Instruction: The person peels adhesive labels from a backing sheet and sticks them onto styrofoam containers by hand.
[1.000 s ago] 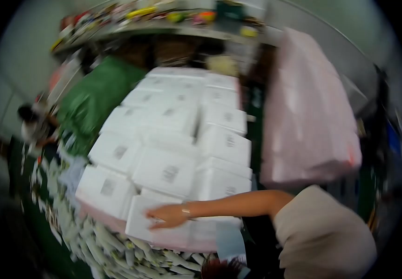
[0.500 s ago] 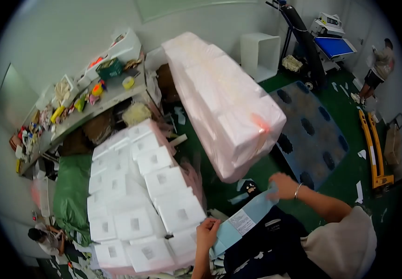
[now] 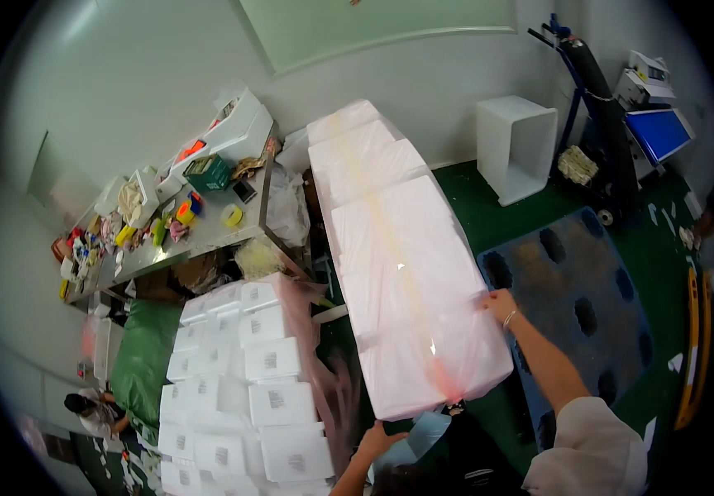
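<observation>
A long bundle of stacked white blocks in pale pink plastic wrap point(image 3: 406, 248) stands in front of me, with a yellowish strip along its top and a reddish gathered knot at the near end. My right hand point(image 3: 501, 307), with a bracelet at the wrist, is at the bundle's right edge, fingers bent against the wrap. Low in the view, near the bundle's front end, my left hand point(image 3: 376, 444) grips a light blue strip point(image 3: 425, 431); its printed label is not seen now. Left of the bundle, white blocks with printed labels point(image 3: 278, 401) stand in rows, partly in pink plastic.
A cluttered metal table point(image 3: 249, 223) runs along the wall. A blue pallet point(image 3: 551, 289) lies to the right, near a white tub point(image 3: 501, 153) and a cylinder on a trolley point(image 3: 592, 74). Another person point(image 3: 96, 413) is at lower left; scraps litter the green floor.
My right hand has let go of the blue strip and moved up to the wrapped bundle's side. My left hand still has the strip, now folded. The view has shifted, with the bundle nearer.
</observation>
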Demonstrator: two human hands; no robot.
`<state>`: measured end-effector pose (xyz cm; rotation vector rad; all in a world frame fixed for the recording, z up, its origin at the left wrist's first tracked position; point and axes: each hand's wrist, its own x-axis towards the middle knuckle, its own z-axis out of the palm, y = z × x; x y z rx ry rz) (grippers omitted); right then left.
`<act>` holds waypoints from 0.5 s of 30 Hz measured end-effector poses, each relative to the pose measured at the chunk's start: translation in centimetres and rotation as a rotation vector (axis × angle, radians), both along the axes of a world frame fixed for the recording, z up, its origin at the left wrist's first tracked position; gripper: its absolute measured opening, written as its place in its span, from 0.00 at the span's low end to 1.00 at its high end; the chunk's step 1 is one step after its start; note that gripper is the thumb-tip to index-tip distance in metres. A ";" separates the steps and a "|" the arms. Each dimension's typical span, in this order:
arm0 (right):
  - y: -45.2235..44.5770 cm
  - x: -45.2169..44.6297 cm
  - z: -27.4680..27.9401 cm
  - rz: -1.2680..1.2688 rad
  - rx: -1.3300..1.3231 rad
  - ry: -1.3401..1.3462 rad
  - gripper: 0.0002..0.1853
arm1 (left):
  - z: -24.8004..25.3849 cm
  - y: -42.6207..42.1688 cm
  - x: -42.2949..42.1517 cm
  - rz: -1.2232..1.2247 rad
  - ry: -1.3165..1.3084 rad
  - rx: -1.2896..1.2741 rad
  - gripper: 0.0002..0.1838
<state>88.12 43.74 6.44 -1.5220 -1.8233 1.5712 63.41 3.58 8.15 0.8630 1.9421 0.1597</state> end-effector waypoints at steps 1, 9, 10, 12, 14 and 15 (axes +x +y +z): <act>-0.2 -0.3 -2.4 -0.004 0.092 0.026 0.19 | 0.2 1.2 0.2 -0.012 -0.005 -0.028 0.53; -2.4 -2.2 0.5 -0.401 -0.134 0.636 0.11 | -9.7 -0.6 -2.3 0.140 -0.017 0.762 0.22; -3.0 -2.5 3.0 -0.335 -0.150 0.693 0.11 | -9.0 -1.0 -2.5 0.181 -0.041 0.773 0.22; -5.0 -4.2 9.3 -0.281 -0.162 0.708 0.13 | -7.4 -2.3 -2.6 0.224 -0.062 0.780 0.22; -7.3 -7.1 15.3 -0.260 -0.118 0.729 0.14 | -7.2 -3.9 -3.4 0.020 0.313 0.931 0.18; -8.9 -8.2 18.0 -0.250 -0.075 0.744 0.16 | -7.3 -5.0 -3.3 -0.034 0.420 0.973 0.18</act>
